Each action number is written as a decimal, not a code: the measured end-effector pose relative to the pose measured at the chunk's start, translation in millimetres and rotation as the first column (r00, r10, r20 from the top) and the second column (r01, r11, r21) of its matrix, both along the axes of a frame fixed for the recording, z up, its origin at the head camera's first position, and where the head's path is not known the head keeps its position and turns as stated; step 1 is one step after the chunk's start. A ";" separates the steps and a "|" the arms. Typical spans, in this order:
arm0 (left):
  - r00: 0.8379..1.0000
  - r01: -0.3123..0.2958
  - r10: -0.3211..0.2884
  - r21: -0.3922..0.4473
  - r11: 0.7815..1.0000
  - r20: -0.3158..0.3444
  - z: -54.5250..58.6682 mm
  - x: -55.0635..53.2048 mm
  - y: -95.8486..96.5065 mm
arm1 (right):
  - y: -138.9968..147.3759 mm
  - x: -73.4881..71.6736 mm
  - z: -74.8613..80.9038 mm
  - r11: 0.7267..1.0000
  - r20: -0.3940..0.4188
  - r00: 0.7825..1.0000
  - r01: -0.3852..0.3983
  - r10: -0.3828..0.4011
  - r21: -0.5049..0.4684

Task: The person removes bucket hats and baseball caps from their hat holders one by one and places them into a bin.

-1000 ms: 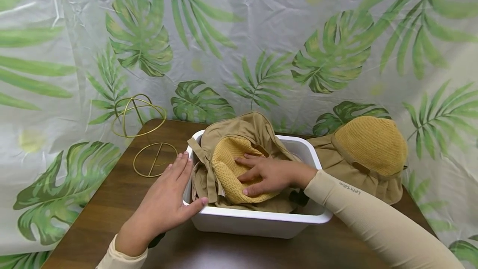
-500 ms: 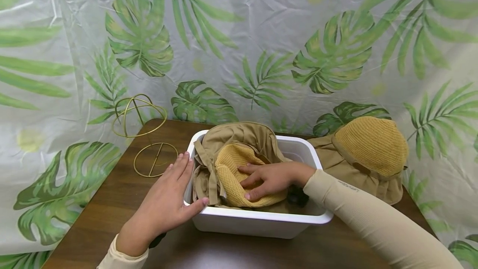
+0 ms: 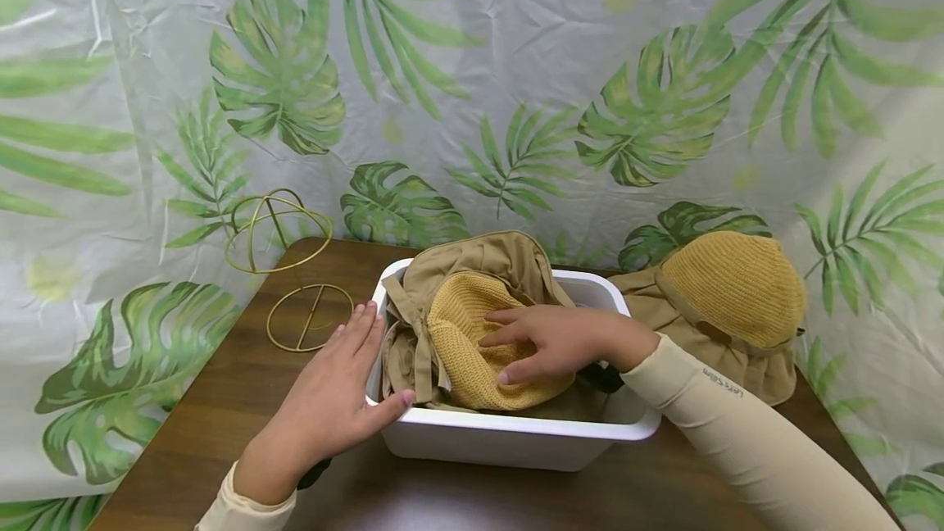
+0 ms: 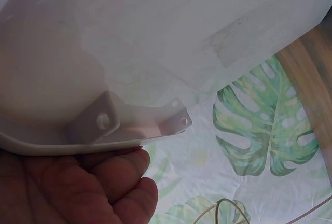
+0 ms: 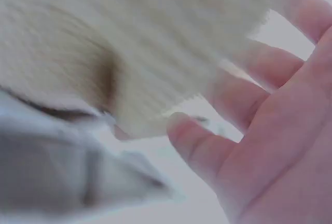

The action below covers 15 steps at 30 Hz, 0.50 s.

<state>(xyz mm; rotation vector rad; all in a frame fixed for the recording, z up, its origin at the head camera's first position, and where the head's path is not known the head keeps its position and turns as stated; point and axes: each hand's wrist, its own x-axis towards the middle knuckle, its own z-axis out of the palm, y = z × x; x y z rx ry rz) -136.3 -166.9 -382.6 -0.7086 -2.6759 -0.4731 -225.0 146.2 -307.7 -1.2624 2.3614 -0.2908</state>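
Observation:
A white plastic bin holds a sun hat with a mustard knit crown and a khaki fabric brim, its crown sagging inward. My left hand lies flat along the bin's left rim, fingers straight and thumb over the front corner. From below, the left wrist view has the fingers against the outside of the rim. My right hand is inside the bin, spread fingers on the knit crown. In the right wrist view those fingers lie along the blurred knit.
Another mustard and khaki hat sits on the wooden table right of the bin. At the left stands a gold wire stand with rounded top. A leaf-print sheet hangs behind the table.
The hat's crown and brim have sunk and shifted slightly right within the bin. My right hand has moved a little right, lifting slightly; my left hand stays on the rim.

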 end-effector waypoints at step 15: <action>1.000 0.000 0.000 0.002 1.000 -0.009 0.0 0.8 0.0 | 10.2 -38.8 38.1 0.964 -0.287 0.950 0.048 -0.126 -0.263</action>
